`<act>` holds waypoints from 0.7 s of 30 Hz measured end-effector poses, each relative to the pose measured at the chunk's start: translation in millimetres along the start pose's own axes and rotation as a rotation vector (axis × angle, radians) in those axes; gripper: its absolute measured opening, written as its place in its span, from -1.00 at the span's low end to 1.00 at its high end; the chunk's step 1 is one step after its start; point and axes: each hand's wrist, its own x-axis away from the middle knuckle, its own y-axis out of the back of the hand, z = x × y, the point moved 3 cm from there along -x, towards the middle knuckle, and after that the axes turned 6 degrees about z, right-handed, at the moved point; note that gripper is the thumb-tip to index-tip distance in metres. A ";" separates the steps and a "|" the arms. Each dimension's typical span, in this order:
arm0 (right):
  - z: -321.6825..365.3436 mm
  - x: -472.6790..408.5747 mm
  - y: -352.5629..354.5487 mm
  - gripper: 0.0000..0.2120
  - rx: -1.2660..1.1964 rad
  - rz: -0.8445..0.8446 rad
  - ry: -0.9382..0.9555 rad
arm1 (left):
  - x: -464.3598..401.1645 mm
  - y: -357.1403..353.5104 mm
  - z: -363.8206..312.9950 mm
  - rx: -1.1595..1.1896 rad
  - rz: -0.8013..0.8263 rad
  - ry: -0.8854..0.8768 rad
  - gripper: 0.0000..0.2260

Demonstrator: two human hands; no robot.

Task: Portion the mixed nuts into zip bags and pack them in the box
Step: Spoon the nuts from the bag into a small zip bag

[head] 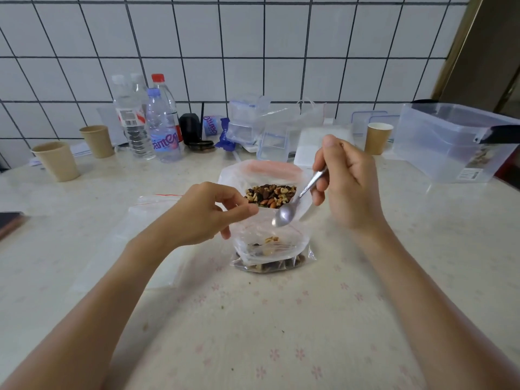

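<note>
A small clear zip bag stands on the table in front of me with a few mixed nuts at its bottom. My left hand pinches the bag's upper left edge and holds its mouth apart. My right hand grips a metal spoon; its empty bowl hangs just above the bag's mouth. Right behind stands a larger bag of mixed nuts with a pink top, its mouth apart. A clear plastic box with a black latch sits at the far right.
An empty zip bag lies flat to the left. Paper cups, water bottles and clear lidded containers line the tiled wall. A dark object sits at the left edge.
</note>
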 end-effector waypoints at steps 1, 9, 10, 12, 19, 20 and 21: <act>-6.0 -1.3 0.4 -0.58 -0.044 -0.025 -0.056 | -0.7 3.9 2.1 -0.009 -0.049 0.004 -0.58; -47.4 -4.6 -0.5 -0.64 -0.134 -0.090 -0.392 | -9.0 11.7 36.5 -0.179 -0.503 0.280 -0.42; -49.0 -3.4 -2.2 -0.65 -0.096 -0.078 -0.399 | -11.0 8.1 40.0 -0.153 -0.457 0.292 -0.38; -49.3 -0.7 -6.7 -0.66 0.011 -0.035 -0.381 | -15.2 -0.8 44.0 -0.124 -0.380 0.291 -0.35; -49.0 6.4 -20.7 -0.67 0.219 0.110 -0.305 | -21.0 -15.9 43.5 -0.115 -0.260 0.234 -0.54; -50.1 6.9 -22.3 -0.67 0.208 0.117 -0.319 | -21.2 -16.8 42.9 -0.111 -0.256 0.220 -0.55; -51.5 7.5 -24.1 -0.68 0.192 0.127 -0.345 | -21.1 -17.7 41.9 -0.105 -0.258 0.208 -0.57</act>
